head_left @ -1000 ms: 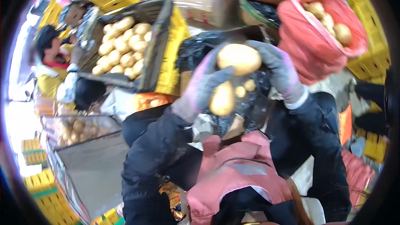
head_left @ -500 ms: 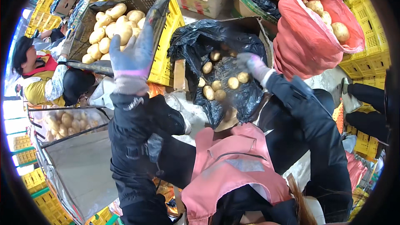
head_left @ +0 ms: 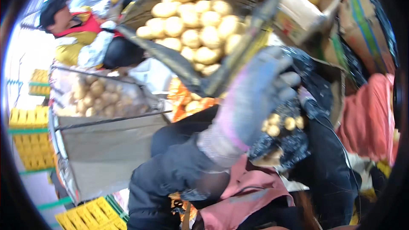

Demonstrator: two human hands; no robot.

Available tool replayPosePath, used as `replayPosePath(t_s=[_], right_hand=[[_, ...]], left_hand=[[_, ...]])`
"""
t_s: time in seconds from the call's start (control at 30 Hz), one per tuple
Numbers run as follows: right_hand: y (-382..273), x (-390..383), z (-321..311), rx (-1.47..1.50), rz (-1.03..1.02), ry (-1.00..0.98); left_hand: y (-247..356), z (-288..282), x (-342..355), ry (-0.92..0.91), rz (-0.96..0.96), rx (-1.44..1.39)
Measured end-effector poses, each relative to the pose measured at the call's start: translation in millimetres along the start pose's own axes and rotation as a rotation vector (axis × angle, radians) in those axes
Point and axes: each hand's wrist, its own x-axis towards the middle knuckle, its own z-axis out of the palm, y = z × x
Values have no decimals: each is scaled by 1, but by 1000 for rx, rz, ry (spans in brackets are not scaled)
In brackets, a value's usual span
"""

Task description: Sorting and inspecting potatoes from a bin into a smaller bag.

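Note:
My left hand (head_left: 251,102), in a grey-and-pink glove, is raised between the potato crate (head_left: 262,15) and the black-lined box (head_left: 341,93). Its fingers curl loosely but are blurred, and its palm is hidden, so I cannot tell whether it holds anything. My right hand (head_left: 306,97) is mostly hidden behind it, over that box, with only part of glove and cuff showing. Several loose potatoes (head_left: 289,122) lie on the black plastic below. The crate beside my left hand is heaped with potatoes (head_left: 191,38).
A co-worker (head_left: 74,34) sits at the upper left. A bag of potatoes (head_left: 100,96) rests on a grey cart (head_left: 102,149). A red sack (head_left: 364,119) stands right, cardboard boxes (head_left: 306,21) behind. Yellow crates (head_left: 30,142) line the left. An orange bag (head_left: 179,98) sits below the potato crate.
A second ago both hands held potatoes; half a second ago they were apart and open-fingered. Now my left hand has moved rightward off the crate, overlapping my right, and the view has swung left.

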Motion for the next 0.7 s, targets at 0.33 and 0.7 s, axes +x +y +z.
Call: replayPosePath(t_s=[0.33, 0.7], right_hand=[[8, -41, -5, -281, -291, -137], [-34, -227, -286, 890, -632, 224]], left_hand=[[-6, 0, 2, -27, -17, 102], [-47, 6, -18, -294, 345, 1214]])
